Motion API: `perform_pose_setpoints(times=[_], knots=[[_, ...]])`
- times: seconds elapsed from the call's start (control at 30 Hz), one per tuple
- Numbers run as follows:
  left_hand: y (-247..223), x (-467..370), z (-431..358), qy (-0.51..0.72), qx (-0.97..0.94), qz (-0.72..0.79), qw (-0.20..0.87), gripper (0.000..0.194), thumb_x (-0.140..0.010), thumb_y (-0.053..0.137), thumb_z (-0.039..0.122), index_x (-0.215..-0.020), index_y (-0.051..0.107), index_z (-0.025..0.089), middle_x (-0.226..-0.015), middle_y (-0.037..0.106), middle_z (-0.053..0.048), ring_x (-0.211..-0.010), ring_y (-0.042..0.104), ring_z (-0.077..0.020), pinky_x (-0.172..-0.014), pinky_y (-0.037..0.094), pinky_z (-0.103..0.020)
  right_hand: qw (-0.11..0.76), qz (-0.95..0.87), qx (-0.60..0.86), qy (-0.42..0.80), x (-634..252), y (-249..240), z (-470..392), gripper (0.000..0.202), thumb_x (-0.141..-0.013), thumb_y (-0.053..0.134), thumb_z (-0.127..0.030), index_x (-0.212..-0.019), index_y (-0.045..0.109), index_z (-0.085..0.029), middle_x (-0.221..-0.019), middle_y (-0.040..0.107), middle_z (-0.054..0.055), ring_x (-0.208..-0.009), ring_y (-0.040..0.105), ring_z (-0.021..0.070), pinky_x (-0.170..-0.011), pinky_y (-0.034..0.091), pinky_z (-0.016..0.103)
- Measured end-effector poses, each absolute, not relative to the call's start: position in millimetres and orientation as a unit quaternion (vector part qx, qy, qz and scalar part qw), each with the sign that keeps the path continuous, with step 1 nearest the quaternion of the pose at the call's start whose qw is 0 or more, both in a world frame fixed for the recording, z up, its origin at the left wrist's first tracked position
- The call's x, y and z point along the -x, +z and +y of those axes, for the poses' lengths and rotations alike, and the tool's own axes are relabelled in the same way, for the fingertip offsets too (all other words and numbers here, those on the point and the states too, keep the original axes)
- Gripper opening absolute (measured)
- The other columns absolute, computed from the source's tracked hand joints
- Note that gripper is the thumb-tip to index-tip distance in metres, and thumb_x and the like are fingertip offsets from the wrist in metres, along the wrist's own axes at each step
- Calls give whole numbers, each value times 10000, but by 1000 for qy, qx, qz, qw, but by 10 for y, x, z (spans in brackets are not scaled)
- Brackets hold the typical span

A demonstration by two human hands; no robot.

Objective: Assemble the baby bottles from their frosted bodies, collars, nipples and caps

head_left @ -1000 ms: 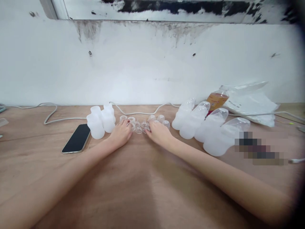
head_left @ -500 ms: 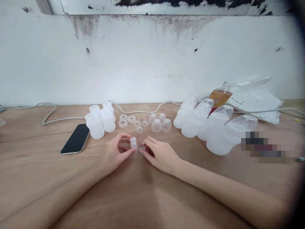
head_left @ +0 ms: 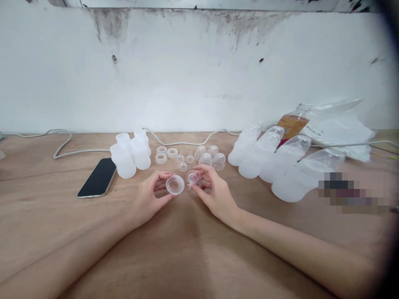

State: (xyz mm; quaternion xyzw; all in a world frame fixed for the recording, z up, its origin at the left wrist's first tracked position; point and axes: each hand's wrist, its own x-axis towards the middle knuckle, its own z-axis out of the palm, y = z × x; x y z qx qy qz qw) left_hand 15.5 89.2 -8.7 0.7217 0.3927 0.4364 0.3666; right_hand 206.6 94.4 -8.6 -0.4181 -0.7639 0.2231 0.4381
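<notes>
Between the thumb and fingers of my left hand (head_left: 152, 194) is a clear screw ring (head_left: 175, 177), its round opening turned toward me. My right hand (head_left: 215, 191) pinches a clear bottle nipple (head_left: 192, 177) just to the right of the ring; the two parts are close but apart. Behind my hands, several nipples (head_left: 182, 166) stand on the table. Left of them lie three more screw rings (head_left: 161, 158). Several clear dome caps (head_left: 218, 161) sit to the right, partly behind my right fingers.
White bottles (head_left: 125, 164) without caps stand at left, beside a phone (head_left: 97, 177). Several capped bottles (head_left: 288, 185) form a slanting row at right. Behind these are a bottle with an orange label (head_left: 293, 123) and plastic bags (head_left: 339, 131). A cable (head_left: 183, 144) runs along the wall.
My left hand has turned the ring from edge-on to face me. My right hand has lifted and tilted the nipple, moving slightly right. The view has shifted a little.
</notes>
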Motion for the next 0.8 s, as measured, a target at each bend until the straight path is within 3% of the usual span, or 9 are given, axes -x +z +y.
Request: perform_pose_setpoints(times=[0.13, 0.27, 0.43, 0.6, 0.73, 0.8], knots=[[-73, -163, 855, 403, -767, 382, 322, 272, -700, 619, 213, -913, 454, 172, -1057, 554, -65, -952, 571, -171, -847, 493, -356, 464, -779, 385, 171, -2066, -83, 927, 218, -799, 483, -170, -1016, 501, -186, -868, 481, 37, -706, 497, 113, -642, 478, 243], [-59, -169, 832, 382, -786, 390, 291, 292, -686, 636, 248, -913, 465, 179, -1028, 572, -56, -916, 580, -172, -824, 499, -347, 454, -829, 314, 88, -2069, -80, 895, 354, -831, 380, -99, -1146, 467, -234, -904, 456, 48, -750, 483, 116, -653, 468, 244], [-10, -166, 823, 371, -801, 388, 265, 292, -687, 639, 264, -922, 488, 177, -993, 591, -42, -862, 591, -155, -778, 500, -305, 397, -889, 223, 44, -2061, -67, 869, 563, -780, 289, 13, -1246, 373, -292, -963, 448, 59, -852, 462, 131, -694, 461, 260], [17, -160, 813, 376, -805, 397, 228, 255, -705, 618, 249, -915, 493, 175, -993, 594, -45, -895, 581, -164, -794, 479, -313, 366, -901, 217, 88, -2058, -39, 839, 479, -797, 335, -62, -1256, 317, -199, -1055, 447, 101, -963, 456, 168, -819, 438, 334], [-14, -164, 809, 406, -807, 380, 197, 244, -716, 614, 242, -902, 472, 173, -1028, 585, -58, -935, 573, -166, -815, 470, -309, 418, -831, 312, 196, -2021, -33, 848, 366, -834, 396, -202, -1194, 344, -167, -1054, 439, 114, -862, 498, 149, -749, 466, 311], [-28, -169, 808, 417, -816, 367, 161, 216, -741, 590, 223, -915, 470, 177, -1050, 581, -62, -977, 556, -165, -838, 457, -308, 391, -798, 352, 293, -1985, -27, 870, 309, -849, 389, -267, -1141, 401, -163, -984, 501, 90, -793, 525, 135, -691, 474, 284]])
